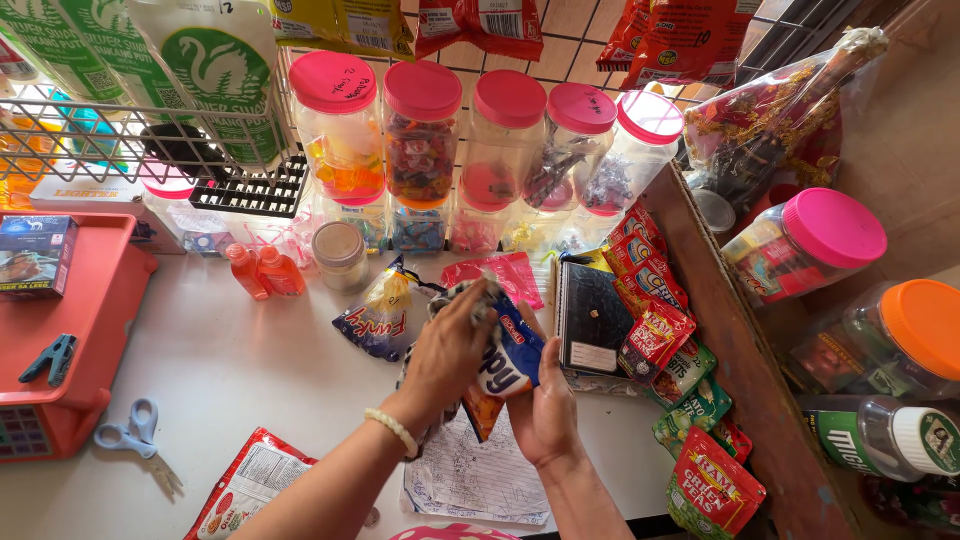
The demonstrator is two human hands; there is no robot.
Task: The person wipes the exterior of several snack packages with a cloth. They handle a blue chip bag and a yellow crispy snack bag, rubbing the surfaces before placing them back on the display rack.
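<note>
Near the middle of the white counter (250,370), the left hand (448,352) is pressing a crumpled patterned cloth (470,296) onto a glossy blue snack packet (508,360), fingers curled around it. The right hand (546,408) is cupping the packet's near edge from below, above a creased sheet of paper (470,478).

Person is showing two bare forearms, no sleeves in view. Left hand (445,355) is wearing a pale beaded bracelet (391,430) at the wrist; right hand (545,410) is wearing nothing.
</note>
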